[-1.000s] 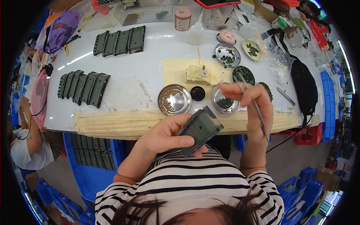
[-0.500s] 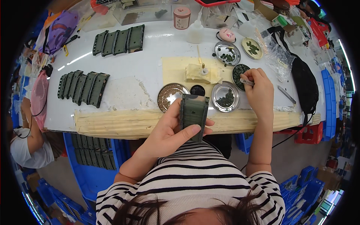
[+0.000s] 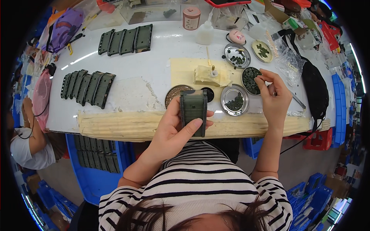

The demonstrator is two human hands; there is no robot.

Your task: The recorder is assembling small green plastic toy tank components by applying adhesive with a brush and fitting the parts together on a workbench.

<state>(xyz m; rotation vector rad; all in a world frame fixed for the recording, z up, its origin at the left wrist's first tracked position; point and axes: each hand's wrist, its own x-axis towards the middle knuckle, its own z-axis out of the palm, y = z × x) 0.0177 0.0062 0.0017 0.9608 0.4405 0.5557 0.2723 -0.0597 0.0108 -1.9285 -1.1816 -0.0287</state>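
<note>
My left hand (image 3: 169,129) is wrapped round a dark green, slightly curved panel (image 3: 193,109) with ridged side edges, thumb across its lower front. The panel is upright above the table's front edge. My right hand (image 3: 276,98) is over the right rim of a round dish (image 3: 251,81) full of dark green bits. Thumb and forefinger are pinched together there; any bit between them is too small to make out. A slim silver tool, apparently tweezers (image 3: 274,92), is tucked in the same hand, mostly hidden by the fingers.
Close by are a steel dish (image 3: 222,101) of green bits, a dish of brown grains (image 3: 171,93), a small black pot (image 3: 210,93) and a taped block (image 3: 210,76). Rows of green panels (image 3: 88,89) lie at left. A second pair of tweezers (image 3: 298,101) lies at right.
My right hand has shifted right, and the tool, earlier pointing into the dish, is now drawn back into the palm. The left hand has moved the panel slightly left and up.
</note>
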